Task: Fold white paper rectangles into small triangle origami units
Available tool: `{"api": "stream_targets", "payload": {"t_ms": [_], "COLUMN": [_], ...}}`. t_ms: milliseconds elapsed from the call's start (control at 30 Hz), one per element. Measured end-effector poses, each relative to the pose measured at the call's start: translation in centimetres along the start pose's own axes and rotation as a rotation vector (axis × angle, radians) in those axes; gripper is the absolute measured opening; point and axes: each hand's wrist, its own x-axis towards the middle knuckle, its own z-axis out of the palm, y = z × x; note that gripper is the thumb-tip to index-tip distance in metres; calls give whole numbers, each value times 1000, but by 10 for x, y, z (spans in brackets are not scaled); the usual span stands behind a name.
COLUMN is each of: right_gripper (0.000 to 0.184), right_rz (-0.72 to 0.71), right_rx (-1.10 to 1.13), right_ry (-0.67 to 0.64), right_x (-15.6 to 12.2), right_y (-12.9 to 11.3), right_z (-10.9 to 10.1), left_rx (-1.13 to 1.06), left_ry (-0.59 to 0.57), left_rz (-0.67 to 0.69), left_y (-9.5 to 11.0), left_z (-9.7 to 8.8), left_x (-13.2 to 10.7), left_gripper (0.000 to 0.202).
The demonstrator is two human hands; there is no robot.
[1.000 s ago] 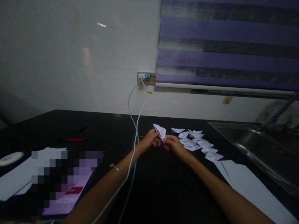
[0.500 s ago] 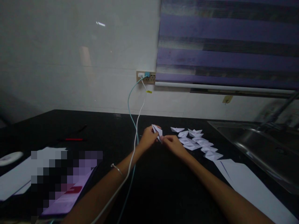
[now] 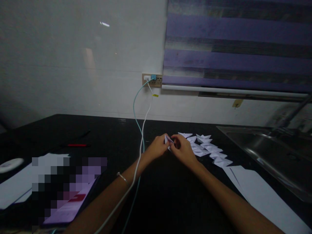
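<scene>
Between my two hands, above the dark countertop, is a small folded white paper [image 3: 168,139], mostly covered by fingers. My left hand [image 3: 157,146] is closed on its left side. My right hand [image 3: 183,150] pinches the right side with thumb and fingers. Just right of my right hand lie several folded paper boats [image 3: 211,149], set in rows on the counter. A thin bracelet [image 3: 122,177] circles my left wrist.
White sheets [image 3: 258,182] lie at the right, beside a steel sink [image 3: 253,146]. At the left are more paper [image 3: 14,188], a purple-screened device [image 3: 68,208], a red pen [image 3: 77,145] and a white round object [image 3: 11,165]. A white cable [image 3: 140,152] crosses over my left forearm.
The folded paper has turned and shows less between my fingers. My right hand has shifted up and curled closer round it; my left hand has moved slightly right.
</scene>
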Motion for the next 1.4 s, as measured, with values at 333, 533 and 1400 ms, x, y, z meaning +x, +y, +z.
{"api": "stream_targets", "payload": {"t_ms": [333,533,1400], "right_gripper": [21,22,33], "right_rz": [85,254,384], "right_rx": [167,338,661], "right_ry": [123,130,-53], "right_x": [5,11,7], "right_y": [11,22,12], "right_z": [-1,-3,0], "left_rx": [-50,19,-315], "left_ry": [-66,-146,-10], "left_rz": [21,45,64], "left_y": [10,14,6], "left_z": [-3,-6,2], "left_x": [-5,-10,2], "left_gripper": [27,59,36]}}
